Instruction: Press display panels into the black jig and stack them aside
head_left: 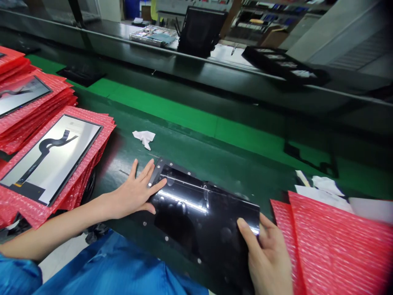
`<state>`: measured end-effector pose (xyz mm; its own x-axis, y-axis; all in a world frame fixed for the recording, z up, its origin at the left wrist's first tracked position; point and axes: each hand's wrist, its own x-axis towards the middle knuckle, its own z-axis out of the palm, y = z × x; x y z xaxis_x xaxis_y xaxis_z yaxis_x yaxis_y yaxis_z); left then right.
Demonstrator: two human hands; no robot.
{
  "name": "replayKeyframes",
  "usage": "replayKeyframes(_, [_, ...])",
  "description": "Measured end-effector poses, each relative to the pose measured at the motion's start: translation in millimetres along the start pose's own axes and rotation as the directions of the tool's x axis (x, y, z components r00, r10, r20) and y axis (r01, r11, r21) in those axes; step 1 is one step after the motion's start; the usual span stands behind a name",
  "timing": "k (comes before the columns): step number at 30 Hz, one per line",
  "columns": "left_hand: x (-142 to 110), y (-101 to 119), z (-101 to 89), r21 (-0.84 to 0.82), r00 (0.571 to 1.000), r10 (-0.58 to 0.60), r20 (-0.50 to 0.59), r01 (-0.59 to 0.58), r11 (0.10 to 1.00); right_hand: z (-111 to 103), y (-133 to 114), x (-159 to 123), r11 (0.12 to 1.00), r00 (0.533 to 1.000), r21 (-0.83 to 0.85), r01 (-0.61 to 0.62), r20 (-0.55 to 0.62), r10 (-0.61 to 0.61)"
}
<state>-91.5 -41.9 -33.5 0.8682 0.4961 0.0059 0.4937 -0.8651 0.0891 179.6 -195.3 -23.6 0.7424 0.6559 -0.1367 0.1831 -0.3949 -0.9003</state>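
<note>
A glossy black display panel (211,221) lies in front of me, tilted, with a bright light streak across it. My right hand (268,250) pinches its right edge, thumb on the face and fingers behind. Over the panel's left end is my left hand (143,190), its fingers spread and at least one fingertip at the surface. Beneath the panel's left side shows a dark plate (155,174) with several small round light dots along its edges. What lies under the panel is mostly hidden.
Red bubble-wrap bags with a display and ribbon cable (50,157) on top stand at left, another stack behind. More red bubble-wrap bags (337,246) lie at right. A crumpled white tissue (145,138) rests on the green bench (184,147). A shelf with a black monitor (201,30) runs behind.
</note>
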Motion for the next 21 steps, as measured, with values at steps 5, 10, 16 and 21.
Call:
replayKeyframes(5, [-1.7,-0.9,5.6,0.095,0.999,0.031,-0.04,-0.027,0.995,-14.9,24.1,13.8,0.898,0.951,-0.327,0.294,0.003,-0.31])
replayKeyframes(10, [-4.6,-7.2,21.1,0.068,0.982,0.063,-0.178,-0.052,0.996,-38.9,30.8,31.0,0.796,0.892,-0.404,0.451,0.225,-0.392])
replayKeyframes(16, [16.1,-4.1,24.4,0.079,0.968,-0.03,-0.247,0.051,0.996,-50.1,22.4,70.9,0.898,0.921,-0.305,0.318,0.324,-0.217])
replayKeyframes(21, [32.3,2.8,21.4,0.009,0.966,-0.097,-0.239,0.102,0.995,-48.1,15.4,118.4,0.959,0.837,-0.266,0.099,0.544,0.065])
